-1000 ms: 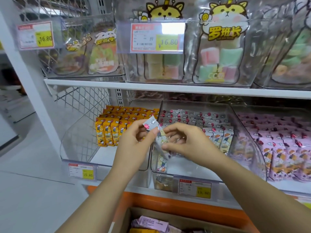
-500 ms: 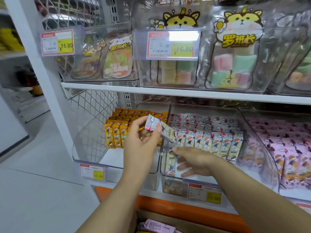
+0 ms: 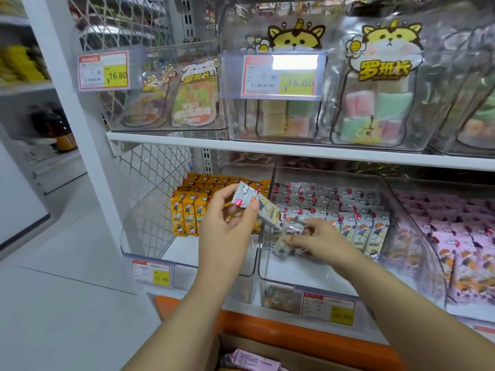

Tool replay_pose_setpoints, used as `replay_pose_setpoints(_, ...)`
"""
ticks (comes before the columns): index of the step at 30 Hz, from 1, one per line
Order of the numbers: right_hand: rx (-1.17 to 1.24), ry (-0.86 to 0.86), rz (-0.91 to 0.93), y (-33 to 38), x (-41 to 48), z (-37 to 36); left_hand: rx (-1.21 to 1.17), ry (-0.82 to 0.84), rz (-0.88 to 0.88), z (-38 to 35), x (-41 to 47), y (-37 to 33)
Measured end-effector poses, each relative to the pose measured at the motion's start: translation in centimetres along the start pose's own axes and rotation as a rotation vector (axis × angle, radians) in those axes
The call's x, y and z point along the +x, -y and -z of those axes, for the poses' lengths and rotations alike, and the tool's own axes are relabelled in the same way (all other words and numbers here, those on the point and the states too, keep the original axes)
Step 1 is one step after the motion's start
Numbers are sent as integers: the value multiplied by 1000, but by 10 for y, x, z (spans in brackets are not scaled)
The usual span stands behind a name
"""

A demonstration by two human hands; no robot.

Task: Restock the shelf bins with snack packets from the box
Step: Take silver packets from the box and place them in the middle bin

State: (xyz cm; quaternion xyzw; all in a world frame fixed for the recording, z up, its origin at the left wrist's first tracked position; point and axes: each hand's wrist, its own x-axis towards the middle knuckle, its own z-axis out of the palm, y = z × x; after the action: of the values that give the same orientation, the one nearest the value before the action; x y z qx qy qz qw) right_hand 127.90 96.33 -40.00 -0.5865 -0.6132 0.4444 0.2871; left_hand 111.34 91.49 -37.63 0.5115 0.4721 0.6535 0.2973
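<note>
My left hand (image 3: 227, 226) holds a stack of white snack packets (image 3: 254, 203) up in front of the divide between the left and middle bins. My right hand (image 3: 318, 241) reaches inside the clear middle bin (image 3: 308, 274) and pinches one white packet (image 3: 290, 234) near the front of the standing rows of white packets (image 3: 356, 226). The cardboard box (image 3: 257, 349) sits below the shelf at the bottom edge, with pink packets (image 3: 249, 360) showing in it.
The left bin (image 3: 150, 223) holds orange packets (image 3: 190, 210) at its back. The right bin (image 3: 455, 236) is filled with pink packets. Price tags (image 3: 151, 271) hang on the bin fronts. An upper shelf (image 3: 294, 148) carries bagged sweets. White floor lies to the left.
My right hand moved from my left hand down into the middle bin and now pinches a packet there. My left hand stayed up with its packets. The view shifted slightly.
</note>
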Motion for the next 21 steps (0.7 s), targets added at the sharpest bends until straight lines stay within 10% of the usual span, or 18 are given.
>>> replay_pose_setpoints(5, 335, -335, 112, -6, -25, 38, 107, 119, -6, -3, -4, 11)
replay_pose_setpoints(9, 889, -149, 169, -4, -42, 50, 335, 295, -72, -7, -10, 14)
replay_pose_setpoints(21, -29, 9, 267, 6, -40, 39, 297, 432, 4, -12, -8, 5)
